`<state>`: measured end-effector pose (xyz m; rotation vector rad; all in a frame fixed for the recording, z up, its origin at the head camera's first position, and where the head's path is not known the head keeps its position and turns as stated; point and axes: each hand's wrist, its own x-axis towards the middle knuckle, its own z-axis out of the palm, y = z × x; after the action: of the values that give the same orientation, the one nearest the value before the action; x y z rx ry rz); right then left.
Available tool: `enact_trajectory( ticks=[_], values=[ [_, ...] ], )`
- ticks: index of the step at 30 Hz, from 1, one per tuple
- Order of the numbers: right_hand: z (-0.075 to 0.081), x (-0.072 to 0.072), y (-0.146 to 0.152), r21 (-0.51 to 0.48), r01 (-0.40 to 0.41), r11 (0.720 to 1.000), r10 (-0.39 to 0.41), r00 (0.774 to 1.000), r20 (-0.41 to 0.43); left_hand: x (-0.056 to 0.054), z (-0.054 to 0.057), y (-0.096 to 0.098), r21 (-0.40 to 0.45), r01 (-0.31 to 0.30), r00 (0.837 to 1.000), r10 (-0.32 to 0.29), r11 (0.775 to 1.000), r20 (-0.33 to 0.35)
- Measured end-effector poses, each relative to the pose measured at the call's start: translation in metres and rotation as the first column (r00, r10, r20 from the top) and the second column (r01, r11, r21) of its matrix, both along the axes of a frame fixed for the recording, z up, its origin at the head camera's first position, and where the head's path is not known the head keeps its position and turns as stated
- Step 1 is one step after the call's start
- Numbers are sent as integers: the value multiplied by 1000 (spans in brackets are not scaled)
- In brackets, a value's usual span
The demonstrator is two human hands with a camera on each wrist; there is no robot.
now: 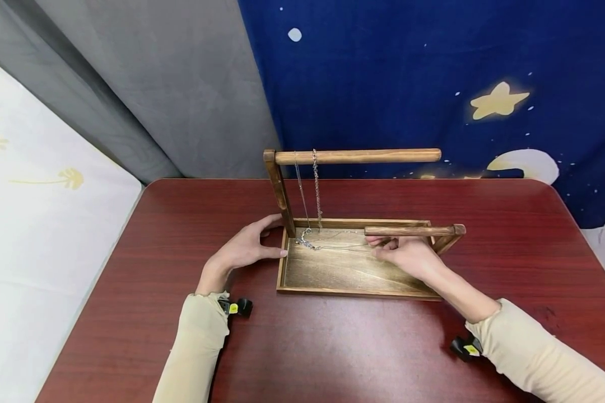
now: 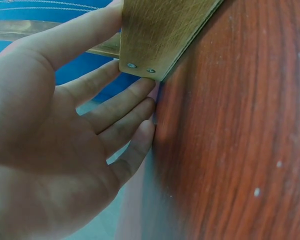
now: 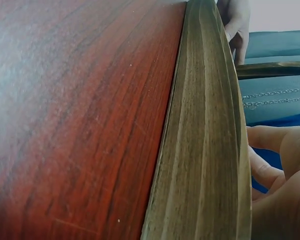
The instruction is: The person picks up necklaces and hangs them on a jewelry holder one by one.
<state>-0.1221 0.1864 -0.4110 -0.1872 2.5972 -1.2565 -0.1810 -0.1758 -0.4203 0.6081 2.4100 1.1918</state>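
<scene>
A wooden jewelry stand has a shallow tray base and two posts with horizontal bars. My left hand is at the tray's left end, fingers fairly straight, thumb and fingertips touching the wood; the left wrist view shows this hand against the screwed end board. In my right hand, below the lower front bar, the fingers pinch the thin chain of a silver necklace. Its jeweled curved pendant lies at the tray's left side. The right fingertips are partly hidden by the bar.
From the higher back bar hang a fine chain and a thicker silver chain, near its left post. The stand rests on a reddish-brown table. A blue curtain hangs behind.
</scene>
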Motion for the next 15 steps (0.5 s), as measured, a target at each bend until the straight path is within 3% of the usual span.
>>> enact_trajectory(
  ticks=[11,15],
  values=[
    [-6,-5,-4,72,-5,997,6,1000,-20,1,-2,2,12,-8,1000,8,1000,18],
    [-6,-5,-3,28,-8,1000,8,1000,7,2,-1,4,9,-3,1000,3,1000,14]
  ],
)
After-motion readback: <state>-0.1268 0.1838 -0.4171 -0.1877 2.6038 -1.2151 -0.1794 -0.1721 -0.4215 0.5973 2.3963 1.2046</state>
